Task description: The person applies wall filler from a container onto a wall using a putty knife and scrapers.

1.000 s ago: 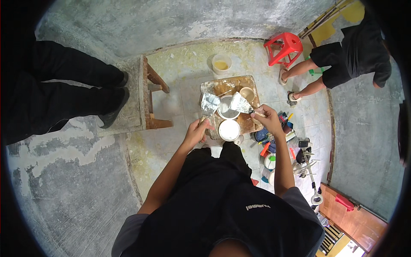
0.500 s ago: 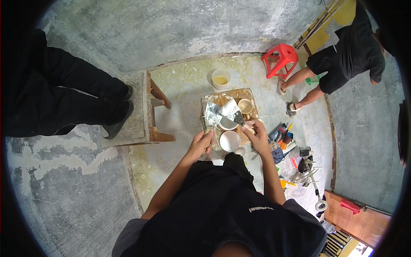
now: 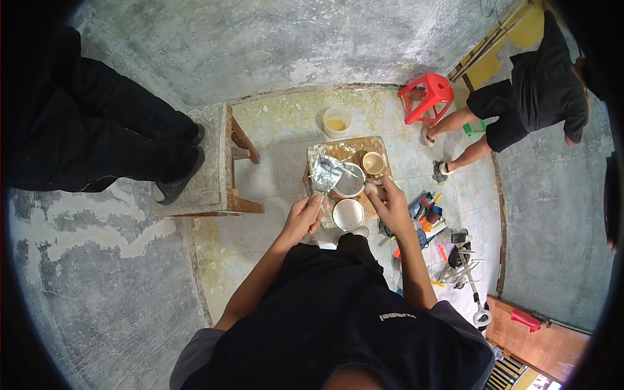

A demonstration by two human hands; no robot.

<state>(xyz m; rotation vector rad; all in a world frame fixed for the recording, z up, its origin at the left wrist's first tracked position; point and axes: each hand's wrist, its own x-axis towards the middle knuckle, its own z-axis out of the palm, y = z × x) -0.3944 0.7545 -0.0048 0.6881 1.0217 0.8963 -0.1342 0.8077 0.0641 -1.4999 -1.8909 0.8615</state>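
Observation:
My left hand (image 3: pixel 303 220) is closed round the handle of a putty knife, whose wide blade (image 3: pixel 325 173) is smeared with white paste. Across from it, my right hand (image 3: pixel 392 208) grips a second putty knife (image 3: pixel 372 187) by its handle; its blade is turned nearly edge-on beside the first. Both tools are above a small splattered wooden table (image 3: pixel 316 151). On that table stand a tub with greyish-white contents (image 3: pixel 350 184), a tub of white paste (image 3: pixel 348 214) nearer me, and a beige cup (image 3: pixel 373 162) farther back.
A pale bucket with yellowish contents (image 3: pixel 337 123) stands on the floor beyond the table. At left a person in black trousers stands on a wooden bench (image 3: pixel 214 162). A red plastic stool (image 3: pixel 426 97) and another person (image 3: pixel 500 117) are at right, with scattered tools (image 3: pixel 426 221) below.
The right putty knife has drawn back from the left blade and turned, uncovering the tub beneath. White paste that lay between the blades now shows on the left one.

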